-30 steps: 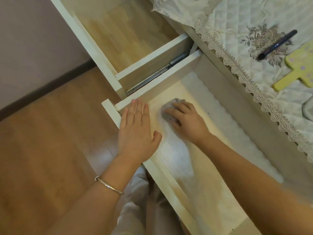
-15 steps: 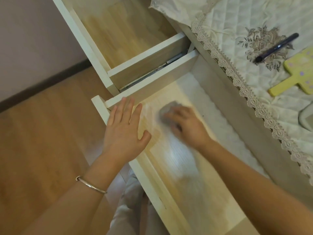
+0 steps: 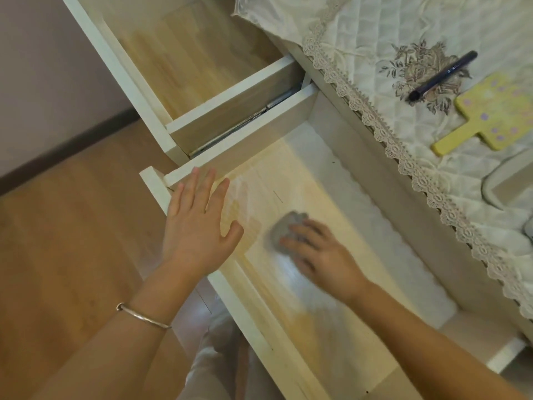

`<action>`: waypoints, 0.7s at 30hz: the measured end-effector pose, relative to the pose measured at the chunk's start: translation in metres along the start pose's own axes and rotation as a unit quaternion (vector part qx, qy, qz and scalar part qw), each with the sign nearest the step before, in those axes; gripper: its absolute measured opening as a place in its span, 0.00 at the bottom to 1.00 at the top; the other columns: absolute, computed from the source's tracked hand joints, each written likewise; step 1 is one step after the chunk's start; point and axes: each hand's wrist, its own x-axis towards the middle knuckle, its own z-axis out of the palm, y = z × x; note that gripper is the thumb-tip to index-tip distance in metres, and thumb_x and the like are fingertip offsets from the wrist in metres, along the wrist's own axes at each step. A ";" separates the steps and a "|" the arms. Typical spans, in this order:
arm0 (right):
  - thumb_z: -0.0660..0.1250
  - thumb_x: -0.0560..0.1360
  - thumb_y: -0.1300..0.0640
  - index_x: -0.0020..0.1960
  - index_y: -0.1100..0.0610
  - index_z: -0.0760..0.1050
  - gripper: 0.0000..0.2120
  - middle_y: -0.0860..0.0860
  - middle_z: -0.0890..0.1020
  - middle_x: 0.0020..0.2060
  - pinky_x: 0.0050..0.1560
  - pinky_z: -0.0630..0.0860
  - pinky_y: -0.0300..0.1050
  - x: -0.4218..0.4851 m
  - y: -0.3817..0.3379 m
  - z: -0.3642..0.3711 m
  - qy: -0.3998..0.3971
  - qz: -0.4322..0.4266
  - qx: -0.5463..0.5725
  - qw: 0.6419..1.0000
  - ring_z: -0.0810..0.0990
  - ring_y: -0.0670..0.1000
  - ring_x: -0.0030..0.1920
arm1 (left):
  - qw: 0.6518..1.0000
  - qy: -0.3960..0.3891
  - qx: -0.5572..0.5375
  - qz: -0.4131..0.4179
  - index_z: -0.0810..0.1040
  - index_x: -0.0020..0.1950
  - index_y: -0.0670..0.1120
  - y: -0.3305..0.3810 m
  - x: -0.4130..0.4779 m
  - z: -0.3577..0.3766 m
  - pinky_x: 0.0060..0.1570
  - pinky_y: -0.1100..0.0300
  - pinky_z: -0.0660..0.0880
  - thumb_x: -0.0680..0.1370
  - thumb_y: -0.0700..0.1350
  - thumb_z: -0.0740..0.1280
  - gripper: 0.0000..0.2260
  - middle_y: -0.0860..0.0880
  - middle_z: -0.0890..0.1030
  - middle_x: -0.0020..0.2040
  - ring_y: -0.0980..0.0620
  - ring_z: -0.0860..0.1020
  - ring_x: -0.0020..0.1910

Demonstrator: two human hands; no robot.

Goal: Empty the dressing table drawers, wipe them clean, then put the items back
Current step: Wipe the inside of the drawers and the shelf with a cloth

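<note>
Two white dressing table drawers stand pulled out, both with bare wooden bottoms. Inside the near drawer point(image 3: 291, 180), my right hand point(image 3: 317, 254) presses a crumpled grey cloth point(image 3: 284, 229) against the bottom; the hand is blurred. A damp sheen shows on the wood beside the cloth. My left hand point(image 3: 199, 226) lies flat, fingers spread, on the drawer's front panel near its far corner, a silver bangle on the wrist. The far drawer point(image 3: 230, 96) holds nothing that I can see.
On the table top lies a quilted lace-edged cover point(image 3: 375, 47) with a dark pen point(image 3: 442, 75), a yellow hand mirror point(image 3: 496, 116) and a grey-rimmed object point(image 3: 490, 183) at the right edge. Wooden floor point(image 3: 72, 226) lies to the left. My light-trousered knees are below the drawer.
My right hand has slid the grey cloth back from the drawer's far corner toward me along the bottom. My left hand stays flat on the front panel. The camera view has shifted.
</note>
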 end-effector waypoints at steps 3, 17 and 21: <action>0.63 0.72 0.58 0.56 0.57 0.77 0.14 0.61 0.79 0.56 0.57 0.74 0.60 0.022 0.030 -0.011 0.070 0.169 -0.020 0.983 0.75 0.68 0.56 | 1.000 0.003 0.005 0.002 0.63 0.72 0.45 -0.001 0.001 0.001 0.69 0.56 0.38 0.72 0.59 0.51 0.31 0.43 0.58 0.74 0.46 0.50 0.74; 0.59 0.73 0.60 0.57 0.58 0.77 0.15 0.61 0.78 0.58 0.57 0.73 0.58 0.061 0.015 0.010 0.075 0.170 -0.005 0.983 0.69 0.63 0.60 | 1.000 -0.020 0.016 0.012 0.66 0.70 0.45 0.000 0.001 0.001 0.70 0.53 0.42 0.72 0.59 0.52 0.30 0.43 0.63 0.72 0.46 0.55 0.73; 0.62 0.74 0.64 0.61 0.60 0.74 0.16 0.63 0.73 0.63 0.62 0.68 0.56 0.128 0.056 -0.002 0.083 0.246 -0.030 0.965 0.69 0.68 0.64 | 1.000 -0.016 0.019 0.018 0.66 0.70 0.44 -0.002 0.001 0.002 0.70 0.52 0.43 0.72 0.58 0.52 0.30 0.43 0.64 0.72 0.46 0.55 0.73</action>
